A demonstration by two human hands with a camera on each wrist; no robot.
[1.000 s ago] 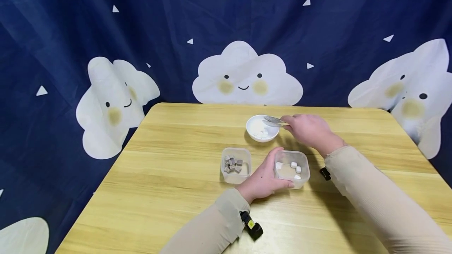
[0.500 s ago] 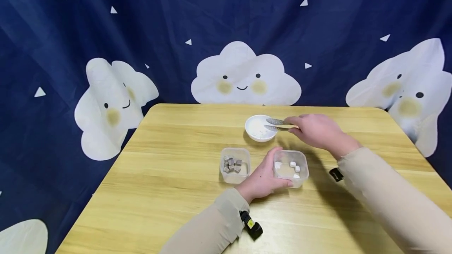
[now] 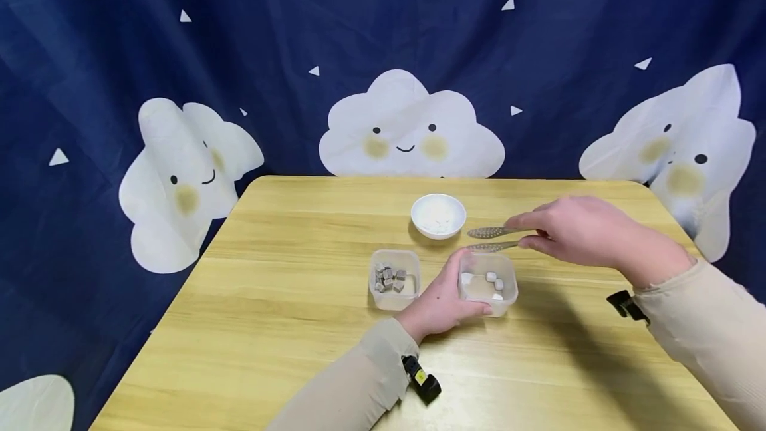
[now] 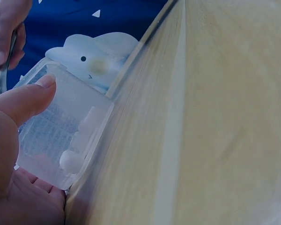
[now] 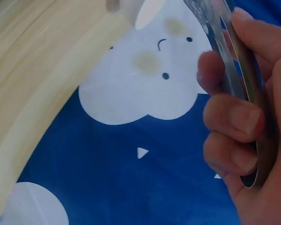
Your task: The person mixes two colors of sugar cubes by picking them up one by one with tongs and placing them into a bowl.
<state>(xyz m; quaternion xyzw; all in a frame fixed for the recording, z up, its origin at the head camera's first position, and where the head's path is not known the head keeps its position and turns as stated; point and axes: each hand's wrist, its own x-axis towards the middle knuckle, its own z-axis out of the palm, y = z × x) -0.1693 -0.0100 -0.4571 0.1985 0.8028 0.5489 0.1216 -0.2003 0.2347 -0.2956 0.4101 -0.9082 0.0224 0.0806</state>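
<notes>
My left hand (image 3: 441,298) grips the side of a clear plastic container (image 3: 507,294), its thumb over the near wall. Several white cubes (image 3: 499,285) lie inside, and one white cube (image 4: 71,161) shows through the wall in the left wrist view. My right hand (image 3: 574,231) holds metal tongs (image 3: 491,233) above the table, behind and right of that container. The two arms of the tongs are spread, with nothing between their tips. In the right wrist view, fingers curl round the metal tongs (image 5: 243,70).
A white bowl (image 3: 438,237) with small white pieces in it stands behind the containers. Left of my left hand is a second clear container (image 3: 395,304) holding several grey cubes (image 3: 387,279). The wooden table (image 3: 269,298) ends at a dark blue curtain (image 3: 287,18) with printed clouds.
My right hand has drawn the tongs out from over the white bowl, to the right and nearer. The tongs' arms have spread apart. My left hand stays on the container.
</notes>
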